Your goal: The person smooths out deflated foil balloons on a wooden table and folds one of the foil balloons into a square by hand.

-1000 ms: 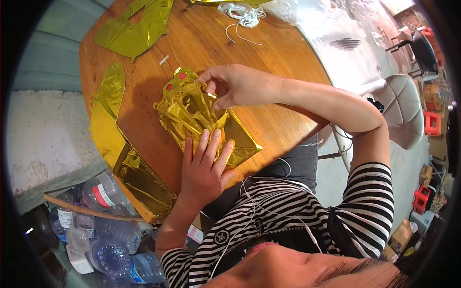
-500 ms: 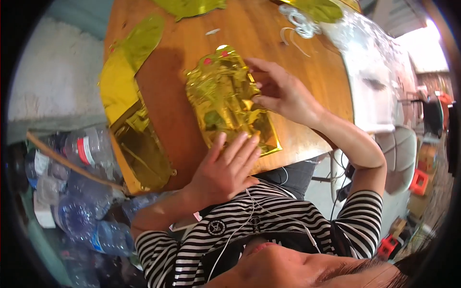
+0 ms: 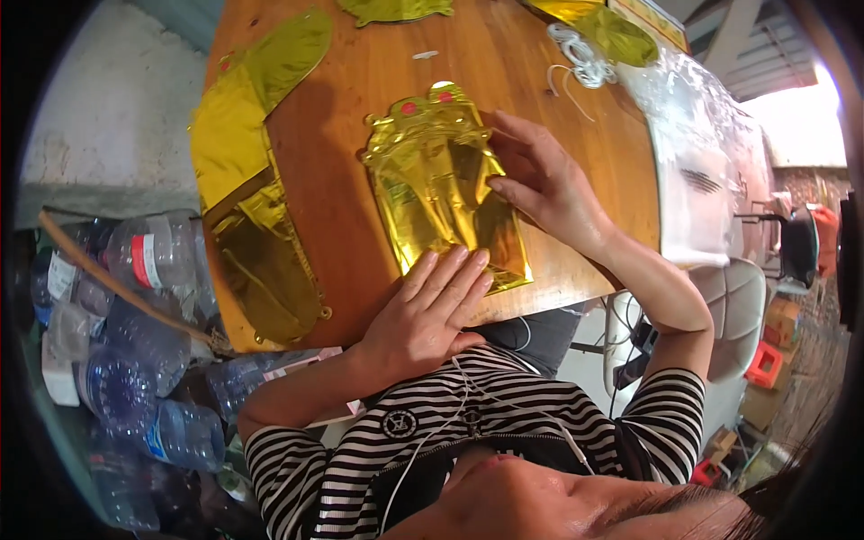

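Observation:
A folded sheet of shiny gold foil (image 3: 436, 193), resembling a flat foil balloon, lies on the wooden table in front of me. Its far edge is scalloped and carries two pink-red dots. My left hand (image 3: 423, 310) rests flat across the near end, fingers extended onto the foil. At the right edge is my right hand (image 3: 549, 184), fingers bent and apart from the thumb, whose tip touches the foil. To the left lies a long gold foil piece (image 3: 238, 162), flat and partly folded, reaching toward the table's near left corner.
More gold foil (image 3: 396, 9) lies at the table's far edge. White string (image 3: 585, 58) sits coiled at the far right, beside clear plastic sheeting (image 3: 702, 135). Plastic bottles (image 3: 135, 351) are heaped left of the table. A padded chair (image 3: 729, 310) stands at right.
The foil between my hands now lies smoother and flatter, its scalloped end spread more evenly. My left hand stays flat on its near end; my right hand remains at its right edge.

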{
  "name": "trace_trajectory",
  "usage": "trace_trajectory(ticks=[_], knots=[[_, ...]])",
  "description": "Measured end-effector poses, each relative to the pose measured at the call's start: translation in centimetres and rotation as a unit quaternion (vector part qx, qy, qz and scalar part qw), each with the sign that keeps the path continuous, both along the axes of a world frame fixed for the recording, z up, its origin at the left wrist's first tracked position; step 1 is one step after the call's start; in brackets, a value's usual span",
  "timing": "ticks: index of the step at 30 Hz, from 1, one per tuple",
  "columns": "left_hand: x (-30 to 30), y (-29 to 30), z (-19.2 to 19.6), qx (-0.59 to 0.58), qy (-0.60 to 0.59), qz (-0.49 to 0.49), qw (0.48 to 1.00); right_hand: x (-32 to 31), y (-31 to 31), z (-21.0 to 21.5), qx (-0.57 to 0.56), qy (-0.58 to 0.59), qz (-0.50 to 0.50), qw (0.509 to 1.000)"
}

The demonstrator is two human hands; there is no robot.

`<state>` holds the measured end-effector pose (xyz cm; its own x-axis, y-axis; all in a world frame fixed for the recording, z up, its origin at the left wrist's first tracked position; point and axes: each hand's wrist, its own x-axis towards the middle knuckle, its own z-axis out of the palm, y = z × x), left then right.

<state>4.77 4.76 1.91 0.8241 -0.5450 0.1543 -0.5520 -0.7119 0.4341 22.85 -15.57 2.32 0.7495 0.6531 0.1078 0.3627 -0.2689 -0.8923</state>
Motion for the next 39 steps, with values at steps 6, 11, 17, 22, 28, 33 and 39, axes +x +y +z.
trace_trajectory(ticks=[6,11,17,22,28,33,39], knots=[[-0.1,-0.2,0.2,0.027,0.010,-0.007,1.000,-0.3,-1.4,1.1,-0.026,-0.192,-0.027,0.981],[-0.2,-0.1,-0.1,0.032,0.000,-0.002,0.999,-3.8,-3.5,1.5,-0.118,-0.342,0.178,0.915],[0.0,-0.2,-0.1,0.041,-0.004,-0.003,0.999,-5.6,-4.3,0.4,-0.212,-0.303,0.189,0.910],[-0.1,-0.2,-0.1,0.043,-0.008,-0.002,0.999,-5.6,-4.3,0.3,-0.237,-0.308,0.182,0.903],[0.0,0.1,0.3,-0.003,0.020,0.003,1.000,-5.8,-4.1,0.5,-0.250,-0.304,0.183,0.901],[0.3,2.2,0.4,-0.166,0.016,0.089,0.982,-5.9,-4.1,0.4,-0.257,-0.312,0.181,0.897],[-0.1,3.7,0.0,0.022,-0.054,0.158,0.986,-6.0,-4.2,0.6,-0.260,-0.325,0.177,0.892]])
